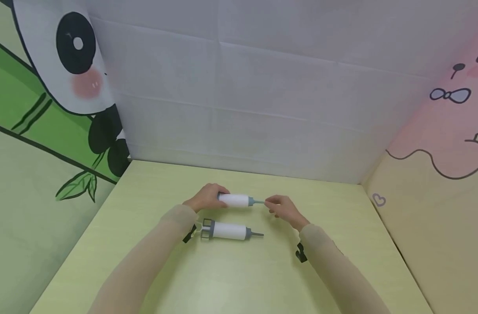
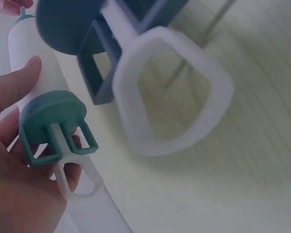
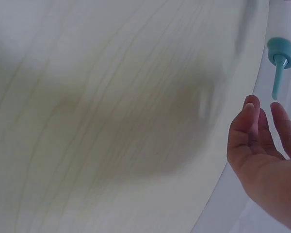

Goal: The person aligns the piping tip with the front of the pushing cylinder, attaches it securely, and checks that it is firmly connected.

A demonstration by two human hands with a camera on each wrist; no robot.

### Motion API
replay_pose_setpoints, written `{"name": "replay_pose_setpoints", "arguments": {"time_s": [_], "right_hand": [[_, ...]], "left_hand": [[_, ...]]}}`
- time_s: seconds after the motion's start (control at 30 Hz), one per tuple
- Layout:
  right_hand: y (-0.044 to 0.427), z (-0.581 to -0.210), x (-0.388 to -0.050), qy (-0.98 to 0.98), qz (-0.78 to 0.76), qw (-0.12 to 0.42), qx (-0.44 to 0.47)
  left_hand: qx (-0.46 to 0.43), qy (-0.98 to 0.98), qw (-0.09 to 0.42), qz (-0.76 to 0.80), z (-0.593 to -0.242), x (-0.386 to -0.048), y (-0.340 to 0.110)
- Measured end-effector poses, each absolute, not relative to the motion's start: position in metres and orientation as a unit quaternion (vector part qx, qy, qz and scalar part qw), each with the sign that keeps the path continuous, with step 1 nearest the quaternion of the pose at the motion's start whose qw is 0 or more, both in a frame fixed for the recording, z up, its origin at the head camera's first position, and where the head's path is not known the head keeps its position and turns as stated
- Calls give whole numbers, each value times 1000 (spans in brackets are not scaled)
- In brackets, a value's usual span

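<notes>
My left hand (image 1: 206, 198) grips the rear of a white syringe (image 1: 235, 200) with teal ends, its thumb lying along the barrel. In the left wrist view, the teal flange (image 2: 53, 114) and white ring handle of that syringe stick out past the palm. The thin teal nozzle (image 3: 278, 80) points toward my right hand (image 1: 284, 210), whose fingers are loosely bent close to its tip; the right wrist view shows a small gap between them. A second syringe (image 1: 229, 231), white with blue-grey ends, lies on the table nearer to me, its ring handle toward the left.
The pale wood-grain table (image 1: 239, 274) runs back to a white sheet-like wall (image 1: 262, 100). Side panels with a panda and bamboo drawing (image 1: 38, 96) on the left and a pink animal drawing (image 1: 447, 131) on the right flank it.
</notes>
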State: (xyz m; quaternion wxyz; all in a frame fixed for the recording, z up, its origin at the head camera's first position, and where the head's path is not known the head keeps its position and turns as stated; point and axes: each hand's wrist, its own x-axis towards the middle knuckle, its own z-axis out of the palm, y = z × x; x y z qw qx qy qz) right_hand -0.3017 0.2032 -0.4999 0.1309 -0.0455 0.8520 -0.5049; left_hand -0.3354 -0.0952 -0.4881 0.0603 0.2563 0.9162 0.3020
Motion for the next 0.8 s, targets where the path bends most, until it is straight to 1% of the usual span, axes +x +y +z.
{"name": "replay_pose_setpoints", "arguments": {"time_s": [0.27,0.8], "right_hand": [[209,-506,-297,862,-491,120,-44],[209,-504,-297,857,-496,128,-50]], "left_hand": [[256,917,74,296,-498,-341,-94],[246,923,96,281,-505,-342,-95]]}}
